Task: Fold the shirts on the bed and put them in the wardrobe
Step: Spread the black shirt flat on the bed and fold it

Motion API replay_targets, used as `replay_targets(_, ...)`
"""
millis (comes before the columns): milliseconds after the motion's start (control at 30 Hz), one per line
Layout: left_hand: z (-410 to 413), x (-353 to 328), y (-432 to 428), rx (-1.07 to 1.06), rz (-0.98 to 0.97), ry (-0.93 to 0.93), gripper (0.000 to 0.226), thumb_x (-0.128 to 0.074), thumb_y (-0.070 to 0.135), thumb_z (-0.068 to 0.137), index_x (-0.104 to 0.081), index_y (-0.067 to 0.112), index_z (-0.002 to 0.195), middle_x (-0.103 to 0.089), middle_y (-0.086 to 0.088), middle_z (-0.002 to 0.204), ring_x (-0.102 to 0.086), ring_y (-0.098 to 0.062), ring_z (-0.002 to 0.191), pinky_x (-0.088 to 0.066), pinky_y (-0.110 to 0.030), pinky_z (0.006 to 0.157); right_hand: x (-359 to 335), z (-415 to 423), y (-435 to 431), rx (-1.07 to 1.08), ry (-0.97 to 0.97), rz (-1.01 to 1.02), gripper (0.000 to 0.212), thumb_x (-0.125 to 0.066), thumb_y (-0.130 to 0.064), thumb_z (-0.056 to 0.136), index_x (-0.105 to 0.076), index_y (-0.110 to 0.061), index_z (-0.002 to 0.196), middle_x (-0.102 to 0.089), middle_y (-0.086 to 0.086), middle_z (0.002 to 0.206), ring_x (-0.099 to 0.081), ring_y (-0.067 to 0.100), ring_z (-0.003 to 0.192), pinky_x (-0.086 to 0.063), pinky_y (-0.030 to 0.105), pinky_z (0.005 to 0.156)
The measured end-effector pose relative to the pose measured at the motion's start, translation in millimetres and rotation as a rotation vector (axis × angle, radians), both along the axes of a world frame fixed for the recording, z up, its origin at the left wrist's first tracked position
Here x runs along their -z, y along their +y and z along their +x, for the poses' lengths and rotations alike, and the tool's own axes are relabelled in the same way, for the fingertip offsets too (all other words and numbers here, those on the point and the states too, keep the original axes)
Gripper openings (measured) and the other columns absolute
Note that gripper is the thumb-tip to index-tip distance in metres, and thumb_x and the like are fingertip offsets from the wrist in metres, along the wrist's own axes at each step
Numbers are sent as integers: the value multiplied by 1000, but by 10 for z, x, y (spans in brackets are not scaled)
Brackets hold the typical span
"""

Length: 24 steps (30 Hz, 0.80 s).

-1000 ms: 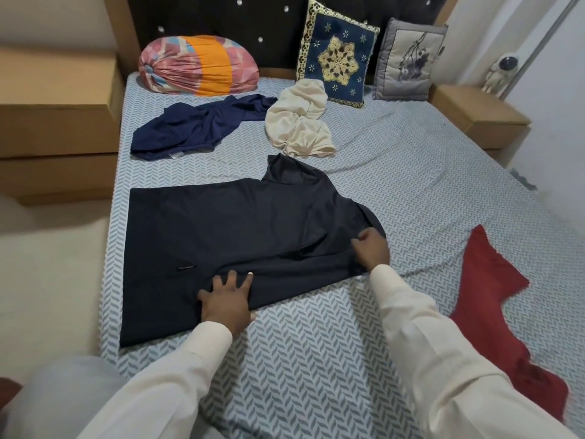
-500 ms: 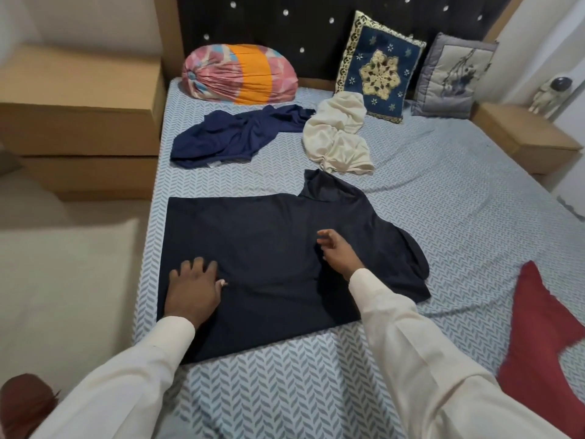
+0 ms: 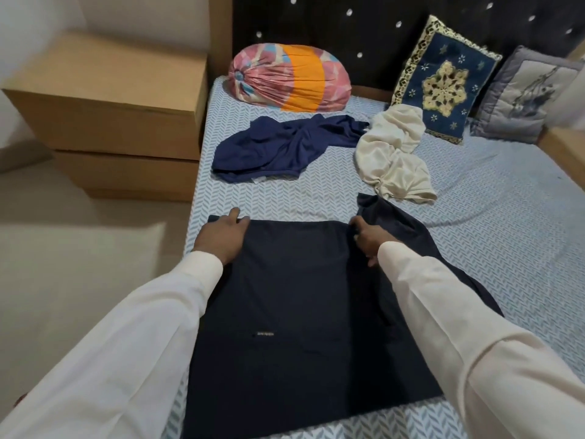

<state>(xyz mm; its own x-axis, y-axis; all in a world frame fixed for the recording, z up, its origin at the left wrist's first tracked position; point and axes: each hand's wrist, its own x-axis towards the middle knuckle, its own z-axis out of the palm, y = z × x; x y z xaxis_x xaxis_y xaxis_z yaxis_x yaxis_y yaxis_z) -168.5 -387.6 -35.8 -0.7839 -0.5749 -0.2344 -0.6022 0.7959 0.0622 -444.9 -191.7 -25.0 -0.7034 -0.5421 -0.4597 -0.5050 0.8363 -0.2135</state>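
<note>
Dark shirt (image 3: 285, 296) flat on the bed (image 3: 474, 223), folding under way, our 2 hands at its far edge.
Our left hand (image 3: 221, 239) lies flat, fingers straight, on the far left corner; our right hand (image 3: 368, 240) curls its fingers into the cloth by the sleeve, seemingly pinching it. Next, we judge, the right side wants folding inward, evenly. Beyond our fingertips a blue shirt (image 3: 285, 150) and a cream shirt (image 3: 392, 160) wait, unfolded.
</note>
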Motion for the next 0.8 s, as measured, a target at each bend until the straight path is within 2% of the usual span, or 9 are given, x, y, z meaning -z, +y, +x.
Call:
replay_targets(67,-53,3,-168,-1,-2,-41,51,-47,14,94,-33,16,143,-28,-12,148,-38,-32,129,-45,-46,93,60,-65,-115,-11,28,57,24,-38,-20,87,-38,-36,106,-57,16,118,-64,39,95,-58,54,80)
replay_targets(100,-72,4,-222,-6,-11,-44,46,-46,11,93,-38,15,138,-34,-11,141,-38,-30,126,-46,-45,91,101,-104,-145,1,35,65,22,-38,-22,86,-36,-34,105,-57,17,117,-65,39,94,-58,55,80)
replay_targets(200,-117,21,-316,-17,-20,-8,35,-42,5,92,-44,13,126,-42,-10,128,-40,-29,120,-44,-43,83,135,-132,-151,122,-4,-5,22,-41,-25,87,-35,-32,107,-62,21,103,-68,39,76,-60,53,62)
replay_targets(300,-47,54,-366,-13,-71,54,27,-49,7,90,-56,13,115,-48,-7,117,-40,-29,115,-47,-42,83,212,-212,-102,178,-40,-91,20,-43,-25,85,-39,-25,104,-64,24,99,-70,41,76,-60,56,63)
replay_targets(367,77,29,-360,13,-158,93,20,-56,16,89,-65,18,107,-53,-4,110,-42,-28,110,-44,-38,83,230,-222,-40,229,-94,-128,30,-38,-31,76,-38,-21,105,-63,25,96,-70,44,75,-58,61,63)
replay_targets(433,225,-35,-280,68,-236,119,16,-62,26,88,-71,23,101,-57,-1,107,-44,-27,108,-40,-36,83,151,-147,49,191,-109,-172,26,-40,-30,82,-40,-18,105,-62,25,99,-69,40,73,-60,54,63)
replay_targets(533,497,-130,-22,109,-205,162,17,-62,27,88,-73,26,101,-62,-1,101,-51,-26,103,-35,-35,82,-68,90,332,129,-133,-291,14,-48,-13,91,-38,-15,100,-56,22,99,-62,29,74,-61,41,56)
replay_targets(667,921,-86,398,84,-128,336,16,-72,13,78,-78,20,91,-61,-5,81,-56,-30,79,-47,-37,67,-126,366,870,106,135,-421,14,-54,-13,84,-45,-19,93,-62,12,88,-64,34,79,-55,46,76)
replay_targets(800,1223,42,754,61,-99,438,26,-79,1,67,-77,15,89,-58,-7,73,-57,-33,68,-51,-37,58,-56,750,1335,6,300,-449,16,-61,-15,78,-53,-20,91,-54,4,93,-55,30,93,-48,40,77)
